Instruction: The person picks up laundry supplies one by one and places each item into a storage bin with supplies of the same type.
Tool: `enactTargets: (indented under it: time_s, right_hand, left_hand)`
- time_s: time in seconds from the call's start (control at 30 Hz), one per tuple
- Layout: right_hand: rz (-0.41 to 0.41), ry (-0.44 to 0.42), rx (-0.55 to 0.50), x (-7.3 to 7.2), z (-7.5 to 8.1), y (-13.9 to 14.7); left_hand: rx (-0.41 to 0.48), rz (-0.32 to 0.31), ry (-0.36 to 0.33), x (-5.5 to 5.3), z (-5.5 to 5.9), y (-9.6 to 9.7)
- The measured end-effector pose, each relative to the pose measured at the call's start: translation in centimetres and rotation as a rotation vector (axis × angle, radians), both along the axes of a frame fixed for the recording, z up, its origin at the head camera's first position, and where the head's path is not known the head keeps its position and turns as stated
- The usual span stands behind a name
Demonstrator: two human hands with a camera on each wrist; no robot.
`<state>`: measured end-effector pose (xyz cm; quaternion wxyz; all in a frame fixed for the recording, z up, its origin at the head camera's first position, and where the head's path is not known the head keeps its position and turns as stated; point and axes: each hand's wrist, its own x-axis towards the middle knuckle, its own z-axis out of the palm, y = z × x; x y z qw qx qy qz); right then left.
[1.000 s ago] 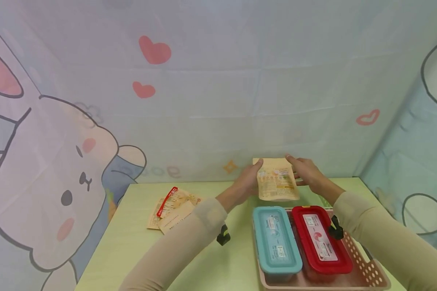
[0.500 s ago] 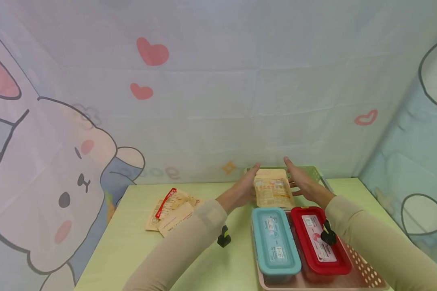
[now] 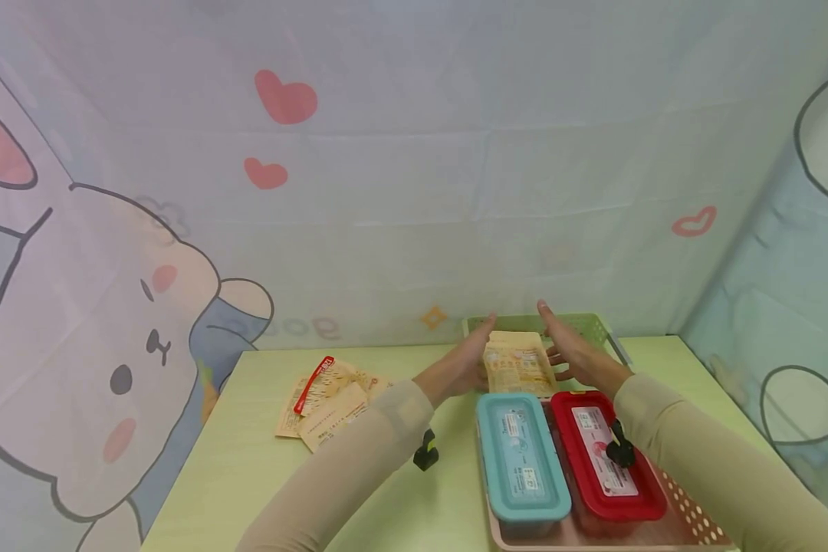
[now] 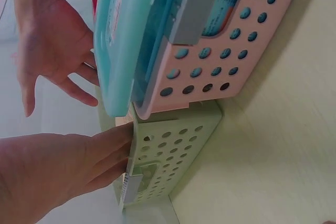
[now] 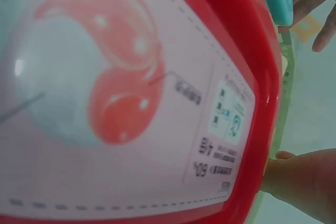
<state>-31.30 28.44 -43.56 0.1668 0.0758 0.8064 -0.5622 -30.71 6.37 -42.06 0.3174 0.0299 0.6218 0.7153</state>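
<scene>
A cream-and-yellow printed pouch [image 3: 517,363] lies in the green perforated basket [image 3: 466,325] at the back of the table. My left hand [image 3: 461,360] is at the basket's left side, thumb up. In the left wrist view, the fingers of that left hand [image 4: 79,161] reach over the green basket's rim [image 4: 137,129], their tips hidden. My right hand [image 3: 574,349] stands to the right of the pouch with its fingers spread apart. The left wrist view also shows this right hand [image 4: 55,45] with straight, spread fingers and nothing in it.
In front of the green basket stands a pink perforated basket [image 3: 707,517] holding a turquoise-lidded box [image 3: 524,456] and a red-lidded box [image 3: 609,456]. Several flat packets [image 3: 334,402] lie overlapping on the left of the table. A printed cloth [image 3: 414,192] hangs behind.
The pouch, held up between both hands a second ago, has come down into the green basket. Both hands have let go and opened beside it.
</scene>
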Motion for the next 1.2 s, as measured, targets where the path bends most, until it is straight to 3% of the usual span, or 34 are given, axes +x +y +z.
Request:
enactTargets:
  time_s: [0.23,0.47,0.67,0.8,1.2]
  right_hand:
    - [0.032,-0.021,0.006,-0.1,-0.5,-0.3]
    - [0.07,-0.037,0.039,0.1,-0.7,-0.4]
    - [0.084,-0.077,0.034,-0.1,-1.1,-0.5]
    - [0.106,-0.095,0.05,-0.1,-1.1,-0.7]
    - [0.167,-0.102,0.127,0.3,-0.2,-0.9]
  left_hand:
    - [-0.016,0.009,-0.004,-0.3,-0.7,0.1]
    - [-0.04,-0.023,0.029,-0.1,-0.8,0.5]
    - [-0.05,-0.012,0.028,-0.1,-0.9,0.6]
    - [-0.042,-0.005,0.006,-0.2,-0.8,0.7]
    - [-0.107,-0.021,0.03,0.1,0.1,0.5]
